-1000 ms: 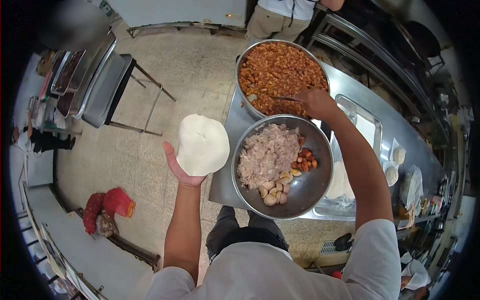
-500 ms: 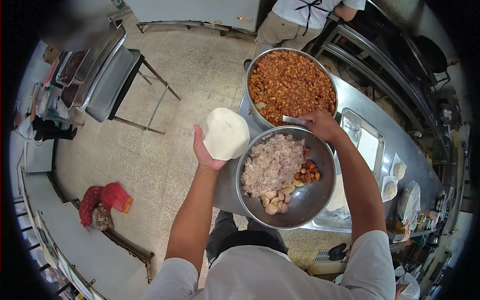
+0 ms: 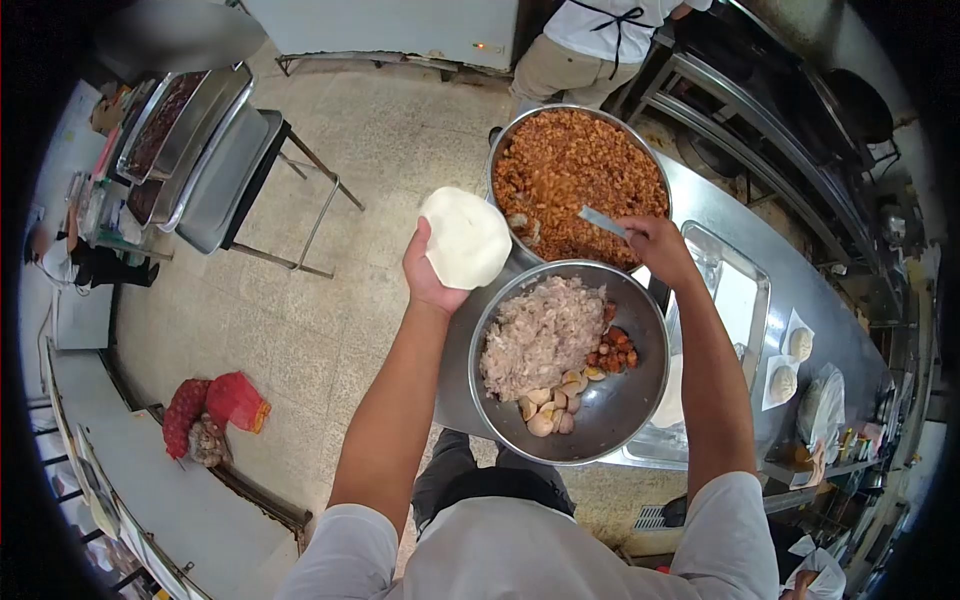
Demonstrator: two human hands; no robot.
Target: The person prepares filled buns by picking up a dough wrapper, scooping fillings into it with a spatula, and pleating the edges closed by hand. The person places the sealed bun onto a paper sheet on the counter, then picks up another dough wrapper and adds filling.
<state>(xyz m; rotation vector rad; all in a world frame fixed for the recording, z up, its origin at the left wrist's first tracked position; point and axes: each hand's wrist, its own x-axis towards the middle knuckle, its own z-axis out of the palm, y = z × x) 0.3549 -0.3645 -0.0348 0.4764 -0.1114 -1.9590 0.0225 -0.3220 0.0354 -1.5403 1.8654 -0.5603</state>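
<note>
In the head camera's view, a person's left hand [image 3: 432,284] supported a flat dough round [image 3: 466,238] to the left of a steel bowl's rim [image 3: 490,180] filled with reddish-brown filling [image 3: 575,165]. The thumb lay along the dough's edge; the other fingers were hidden beneath, their spread impossible to tell. The right hand [image 3: 657,246] had its fingers clamped on a flat metal spatula [image 3: 601,220] above that filling. A nearer bowl [image 3: 610,408] held pale mince [image 3: 540,335], browned chunks [image 3: 613,350] and pale wedges [image 3: 545,412]. Two shaped buns [image 3: 784,382] sat on paper on the metal table [image 3: 830,335].
</note>
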